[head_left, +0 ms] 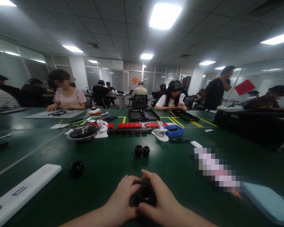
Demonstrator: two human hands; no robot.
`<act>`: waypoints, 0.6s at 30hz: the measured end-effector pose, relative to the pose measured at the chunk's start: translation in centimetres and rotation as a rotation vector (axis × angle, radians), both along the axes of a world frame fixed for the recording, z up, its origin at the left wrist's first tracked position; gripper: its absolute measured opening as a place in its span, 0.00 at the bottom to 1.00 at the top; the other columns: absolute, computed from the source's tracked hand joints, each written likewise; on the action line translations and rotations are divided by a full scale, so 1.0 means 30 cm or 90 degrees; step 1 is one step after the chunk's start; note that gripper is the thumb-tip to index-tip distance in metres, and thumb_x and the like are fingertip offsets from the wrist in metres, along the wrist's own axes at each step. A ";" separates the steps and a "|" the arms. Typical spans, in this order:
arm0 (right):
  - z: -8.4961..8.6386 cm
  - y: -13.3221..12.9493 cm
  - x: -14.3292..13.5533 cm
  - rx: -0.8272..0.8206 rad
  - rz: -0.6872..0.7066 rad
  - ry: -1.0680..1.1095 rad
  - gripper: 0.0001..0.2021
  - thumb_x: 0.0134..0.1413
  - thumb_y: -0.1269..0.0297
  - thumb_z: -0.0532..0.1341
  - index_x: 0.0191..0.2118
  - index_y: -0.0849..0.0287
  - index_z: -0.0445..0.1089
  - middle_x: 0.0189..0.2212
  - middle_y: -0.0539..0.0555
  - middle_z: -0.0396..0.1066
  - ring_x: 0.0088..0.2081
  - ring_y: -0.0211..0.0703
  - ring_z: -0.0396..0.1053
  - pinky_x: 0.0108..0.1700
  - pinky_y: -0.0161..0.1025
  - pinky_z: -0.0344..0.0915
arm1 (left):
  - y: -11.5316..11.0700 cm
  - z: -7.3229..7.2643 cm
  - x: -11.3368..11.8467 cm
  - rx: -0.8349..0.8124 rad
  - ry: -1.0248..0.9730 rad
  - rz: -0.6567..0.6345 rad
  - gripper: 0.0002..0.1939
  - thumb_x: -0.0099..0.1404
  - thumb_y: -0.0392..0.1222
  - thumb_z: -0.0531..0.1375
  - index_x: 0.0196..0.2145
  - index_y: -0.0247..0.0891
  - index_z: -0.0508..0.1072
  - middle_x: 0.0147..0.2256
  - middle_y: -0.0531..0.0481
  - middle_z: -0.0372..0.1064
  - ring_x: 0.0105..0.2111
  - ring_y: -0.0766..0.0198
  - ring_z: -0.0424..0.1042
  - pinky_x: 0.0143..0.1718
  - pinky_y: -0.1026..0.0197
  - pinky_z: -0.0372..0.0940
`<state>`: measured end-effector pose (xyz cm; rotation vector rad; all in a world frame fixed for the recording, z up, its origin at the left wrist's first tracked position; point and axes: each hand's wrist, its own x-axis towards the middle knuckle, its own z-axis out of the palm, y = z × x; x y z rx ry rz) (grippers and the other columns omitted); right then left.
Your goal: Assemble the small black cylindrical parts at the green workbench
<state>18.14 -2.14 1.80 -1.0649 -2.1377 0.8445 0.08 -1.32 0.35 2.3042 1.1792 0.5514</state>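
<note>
One squat black rounded piece lies between the two hands, low on the green tabletop, partly hidden by fingers; no clear long axis visible. Left hand curves round its left side, right hand round its right, both cupped with fingers bent; neither hand is evidently nearer. Firm grip or mere touch: cannot tell. Straight ahead of the fingertips, well apart from them, stands a pair of similar black pieces, side by side and apparently touching; these are the nearest obstacle on the forward line. Another black cup-like piece sits left and forward of the left hand. Farther left, a long white bar runs obliquely. Beyond the pair: white clip stand, blue tray. Well right of the right hand: pale blue object.
</note>
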 end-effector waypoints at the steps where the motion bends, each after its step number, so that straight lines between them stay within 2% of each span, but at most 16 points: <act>1: 0.004 -0.001 0.000 -0.009 -0.018 -0.005 0.37 0.36 0.71 0.63 0.56 0.60 0.52 0.49 0.59 0.61 0.50 0.51 0.60 0.53 0.48 0.57 | -0.002 0.002 0.002 0.005 -0.001 0.002 0.21 0.50 0.46 0.64 0.43 0.44 0.70 0.47 0.47 0.62 0.48 0.52 0.59 0.54 0.47 0.47; 5: 0.010 -0.003 -0.001 -0.042 -0.031 -0.021 0.34 0.37 0.71 0.63 0.55 0.63 0.55 0.47 0.60 0.63 0.48 0.50 0.62 0.51 0.46 0.59 | -0.005 0.007 0.008 0.003 0.008 0.004 0.20 0.50 0.43 0.64 0.43 0.44 0.70 0.46 0.48 0.62 0.47 0.53 0.60 0.54 0.48 0.48; 9: 0.009 -0.008 0.004 -0.001 0.046 0.010 0.34 0.39 0.76 0.58 0.57 0.62 0.51 0.51 0.60 0.61 0.51 0.47 0.60 0.53 0.45 0.56 | -0.002 0.002 0.008 0.012 0.009 0.000 0.22 0.50 0.40 0.63 0.45 0.43 0.68 0.47 0.47 0.62 0.48 0.53 0.60 0.55 0.47 0.46; 11: 0.010 -0.011 0.007 0.013 0.070 0.013 0.36 0.39 0.76 0.58 0.58 0.62 0.49 0.52 0.61 0.59 0.53 0.48 0.58 0.55 0.45 0.55 | 0.001 -0.003 0.005 0.018 0.011 -0.003 0.21 0.51 0.41 0.63 0.45 0.43 0.69 0.48 0.47 0.62 0.49 0.52 0.59 0.55 0.46 0.46; 14: 0.016 -0.013 0.006 0.031 0.039 0.005 0.39 0.38 0.71 0.64 0.58 0.61 0.48 0.52 0.61 0.59 0.52 0.50 0.58 0.54 0.47 0.55 | 0.005 -0.008 0.000 0.002 0.021 0.000 0.20 0.51 0.45 0.63 0.44 0.43 0.69 0.50 0.46 0.60 0.51 0.50 0.57 0.56 0.45 0.44; 16: 0.020 -0.012 0.002 0.042 0.005 -0.010 0.38 0.37 0.65 0.67 0.56 0.61 0.51 0.50 0.60 0.60 0.50 0.51 0.59 0.52 0.47 0.57 | 0.006 -0.008 -0.001 -0.003 0.027 0.004 0.21 0.51 0.45 0.63 0.44 0.43 0.69 0.50 0.47 0.60 0.51 0.50 0.57 0.56 0.44 0.44; 18: 0.022 -0.010 -0.002 0.042 -0.012 -0.033 0.36 0.36 0.63 0.68 0.54 0.60 0.56 0.47 0.58 0.63 0.47 0.50 0.61 0.50 0.46 0.59 | 0.005 -0.007 0.000 0.001 0.025 0.008 0.22 0.50 0.45 0.63 0.45 0.43 0.69 0.49 0.47 0.61 0.51 0.50 0.58 0.55 0.44 0.45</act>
